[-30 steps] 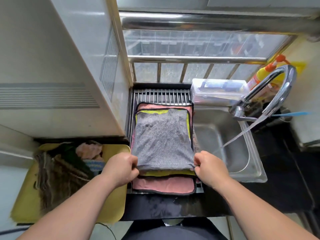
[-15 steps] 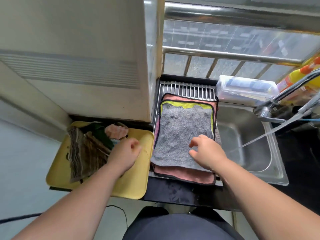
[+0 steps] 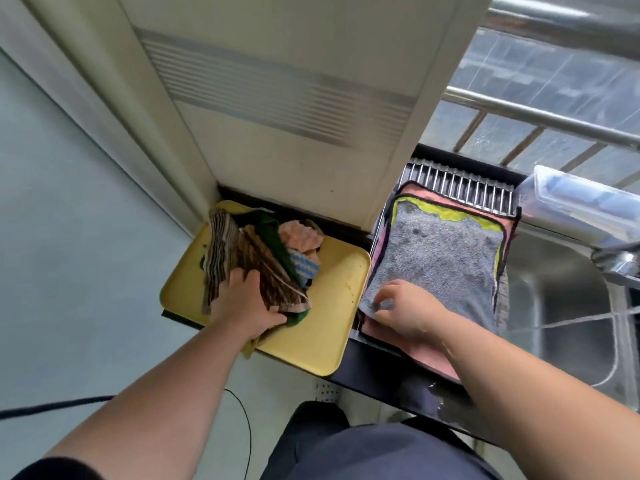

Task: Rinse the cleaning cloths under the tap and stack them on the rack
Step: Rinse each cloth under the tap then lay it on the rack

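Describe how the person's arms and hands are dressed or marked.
Both forearms are bare. The left hand and right hand have no gloves, and no rings or watch show. A dark short sleeve edges the left upper arm.

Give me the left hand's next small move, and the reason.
Probably close the left hand on the brown striped cloth it rests on and lift it off the yellow tray toward the sink: the grey cloth already tops the pile on the rack, and water runs from the tap.

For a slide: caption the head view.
Left hand grips striped cloth on yellow tray; right hand touches grey cloth on rack.
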